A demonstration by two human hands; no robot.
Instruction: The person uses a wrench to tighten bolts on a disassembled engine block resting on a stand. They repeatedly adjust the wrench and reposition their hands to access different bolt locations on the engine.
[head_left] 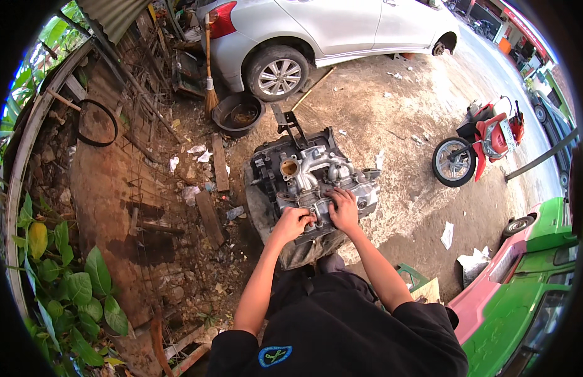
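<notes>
A car engine (288,188) with a silver intake manifold (320,160) and a black bracket on top sits on a dirty grey cloth (259,232) on the ground. My left hand (291,225) is closed at the near side of the engine, its thumb and fingers at a small metal fitting or bolt too small to make out. My right hand (343,210) lies just to the right of it on the silver part of the engine, fingers apart and slightly bent, with its fingertips touching the metal.
Behind are a silver car (329,28), a black basin (238,113) and a broom (211,94). A red scooter (495,144) stands right; a green and pink vehicle (511,314) is near right. Plants (90,276), wood planks (211,217) and rusty sheeting are left.
</notes>
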